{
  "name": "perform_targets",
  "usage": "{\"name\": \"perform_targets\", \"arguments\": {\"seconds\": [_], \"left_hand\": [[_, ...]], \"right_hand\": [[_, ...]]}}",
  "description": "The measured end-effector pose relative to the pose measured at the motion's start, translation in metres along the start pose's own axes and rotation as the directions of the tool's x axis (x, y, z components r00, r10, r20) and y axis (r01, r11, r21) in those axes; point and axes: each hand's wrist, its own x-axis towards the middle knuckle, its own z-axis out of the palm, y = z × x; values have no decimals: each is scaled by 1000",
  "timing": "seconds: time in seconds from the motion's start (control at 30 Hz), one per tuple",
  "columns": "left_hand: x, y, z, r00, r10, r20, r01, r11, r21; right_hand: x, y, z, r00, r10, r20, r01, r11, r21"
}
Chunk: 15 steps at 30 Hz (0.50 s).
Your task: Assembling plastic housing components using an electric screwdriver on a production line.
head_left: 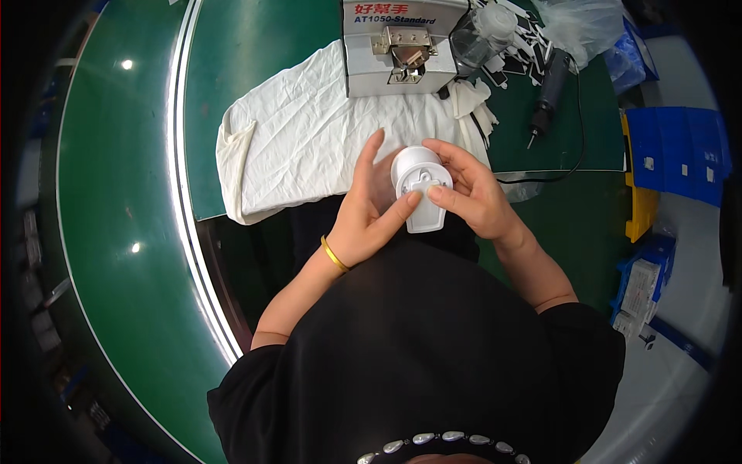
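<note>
Between my two hands is a white plastic housing (423, 210) with a round, cup-like end and a flat tapering part that points toward me. Small molded details show in its recessed face. My left hand (371, 213) holds it from the left, thumb pressed on the face and index finger stretched away from it. From the other side my right hand (475, 193) grips it, thumb on the face and fingers curled round the cup-like end. The housing is held above the near edge of a white cloth (301, 131). A yellow bangle (334, 254) circles my left wrist.
A grey boxy machine (398, 58) stands on the cloth's far side. An electric screwdriver (547, 97) with a cable lies at right, beside a heap of white and black parts (519, 50) and clear plastic bags (583, 27). Blue bins (672, 155) sit far right; a green conveyor (127, 193) runs left.
</note>
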Motion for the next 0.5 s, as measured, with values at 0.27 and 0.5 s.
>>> {"name": "perform_targets", "arguments": {"seconds": [0.27, 0.5], "left_hand": [[1, 6, 1, 989, -143, -40, 143, 990, -4], [14, 23, 2, 947, 294, 132, -314, 748, 585]], "right_hand": [[2, 5, 7, 999, -7, -46, 8, 1000, 9], [18, 1, 1, 995, 25, -98, -16, 995, 98]]}}
